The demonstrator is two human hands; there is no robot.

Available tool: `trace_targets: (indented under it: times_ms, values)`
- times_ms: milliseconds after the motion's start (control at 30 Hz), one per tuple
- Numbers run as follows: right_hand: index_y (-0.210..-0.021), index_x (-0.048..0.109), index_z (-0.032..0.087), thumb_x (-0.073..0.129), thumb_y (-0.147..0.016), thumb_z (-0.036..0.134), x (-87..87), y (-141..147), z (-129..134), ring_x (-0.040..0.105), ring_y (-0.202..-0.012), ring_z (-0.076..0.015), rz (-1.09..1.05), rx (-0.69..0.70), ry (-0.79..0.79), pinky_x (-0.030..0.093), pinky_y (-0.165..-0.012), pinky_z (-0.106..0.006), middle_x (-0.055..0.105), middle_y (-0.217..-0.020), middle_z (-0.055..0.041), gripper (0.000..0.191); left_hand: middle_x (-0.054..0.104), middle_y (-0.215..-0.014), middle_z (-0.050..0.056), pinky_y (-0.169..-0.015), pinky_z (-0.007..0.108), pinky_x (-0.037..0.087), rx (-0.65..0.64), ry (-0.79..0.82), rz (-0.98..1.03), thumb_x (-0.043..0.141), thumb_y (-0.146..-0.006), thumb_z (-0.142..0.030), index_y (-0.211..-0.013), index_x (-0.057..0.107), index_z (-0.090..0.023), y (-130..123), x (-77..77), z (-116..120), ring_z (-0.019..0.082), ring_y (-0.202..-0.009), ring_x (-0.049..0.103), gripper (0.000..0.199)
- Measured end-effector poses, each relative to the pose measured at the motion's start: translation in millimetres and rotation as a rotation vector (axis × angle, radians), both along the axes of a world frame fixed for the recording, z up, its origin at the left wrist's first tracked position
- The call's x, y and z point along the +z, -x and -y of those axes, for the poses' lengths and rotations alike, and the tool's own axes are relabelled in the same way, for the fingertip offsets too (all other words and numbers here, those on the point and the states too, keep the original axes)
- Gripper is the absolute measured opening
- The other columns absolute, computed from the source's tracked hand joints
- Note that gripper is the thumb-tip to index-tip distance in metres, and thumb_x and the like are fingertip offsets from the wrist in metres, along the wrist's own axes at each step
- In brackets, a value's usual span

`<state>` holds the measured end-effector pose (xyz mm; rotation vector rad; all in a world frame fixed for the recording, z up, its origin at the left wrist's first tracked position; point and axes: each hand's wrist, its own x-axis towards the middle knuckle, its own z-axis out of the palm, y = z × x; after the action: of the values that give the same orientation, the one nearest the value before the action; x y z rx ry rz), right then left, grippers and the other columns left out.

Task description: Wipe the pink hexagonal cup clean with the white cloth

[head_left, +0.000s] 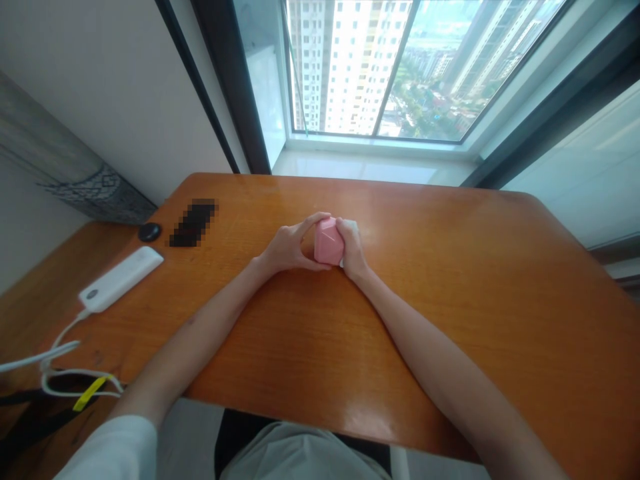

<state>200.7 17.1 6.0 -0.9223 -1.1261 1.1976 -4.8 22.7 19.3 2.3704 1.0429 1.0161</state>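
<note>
A small pink faceted box [329, 242] is between my two hands, above the middle of the brown wooden table [300, 333]. From the left, my left hand [291, 247] grips it, with the thumb along its near edge and a finger over its far edge. My right hand [353, 249] is closed around its right side, together with something whitish [352, 227] that shows behind the fingers. What the whitish thing is cannot be made out.
On the table's left lie a white power bank [121, 279] with a white cable, a round black object [149, 232] and a pixelated dark object [193, 223]. A black strap with a yellow tag [90, 393] lies near my left forearm. A window is beyond the table.
</note>
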Motion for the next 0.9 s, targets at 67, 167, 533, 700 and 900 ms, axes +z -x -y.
trace_targets:
  times_ms: [67, 167, 533, 700, 900]
  values:
    - [-0.085, 0.076, 0.025, 0.075, -0.096, 0.081, 0.7, 0.6, 1.5, 0.058, -0.073, -0.0176, 0.002, 0.001, -0.003, 0.048, -0.068, -0.033, 0.069, -0.079, 0.0010, 0.057, 0.088, -0.136, 0.010, -0.077, 0.030, 0.062, 0.013, 0.048, 0.025, 0.106, -0.069, -0.071, -0.170, 0.060, -0.027, -1.7, -1.1, -0.9, 0.018, -0.079, 0.078, 0.119]
    - [-0.098, 0.085, 0.025, 0.072, -0.097, 0.083, 3.2, 2.5, 5.2, 0.069, -0.077, -0.0208, 0.006, 0.039, 0.011, 0.056, -0.072, -0.035, 0.081, -0.089, -0.0033, 0.060, 0.090, -0.119, 0.008, -0.063, 0.025, 0.053, 0.009, 0.223, 0.103, 0.102, -0.072, -0.073, -0.170, 0.060, -0.024, -3.0, -7.7, -4.4, 0.012, -0.060, 0.065, 0.118]
    - [-0.083, 0.072, 0.027, 0.071, -0.095, 0.087, 5.6, 3.0, 5.5, 0.060, -0.073, -0.0190, 0.058, -0.023, 0.008, 0.053, -0.069, -0.034, 0.068, -0.078, 0.0005, 0.062, 0.089, -0.125, 0.010, -0.068, 0.030, 0.059, 0.024, 0.203, 0.088, 0.082, -0.087, -0.094, -0.178, 0.055, -0.025, -2.9, -22.4, -9.4, 0.021, -0.073, 0.077, 0.117]
    - [-0.079, 0.062, 0.028, 0.068, -0.097, 0.086, 6.3, 2.3, 3.2, 0.054, -0.075, -0.0184, 0.071, -0.054, 0.016, 0.049, -0.068, -0.035, 0.059, -0.079, 0.0014, 0.061, 0.062, -0.179, 0.022, -0.081, 0.035, 0.068, 0.005, -0.141, -0.094, 0.085, -0.080, -0.101, -0.183, 0.050, -0.027, 13.3, -19.5, -14.4, 0.040, -0.137, 0.083, 0.131]
    - [-0.088, 0.074, 0.026, 0.070, -0.098, 0.084, -0.1, 1.3, -1.4, 0.057, -0.076, -0.0188, 0.016, -0.007, 0.028, 0.047, -0.068, -0.035, 0.067, -0.080, 0.0004, 0.059, 0.065, -0.176, 0.024, -0.065, 0.028, 0.062, -0.032, -0.291, -0.217, 0.081, -0.090, -0.096, -0.178, 0.056, -0.027, 20.6, -25.5, -20.3, 0.039, -0.140, 0.084, 0.115]
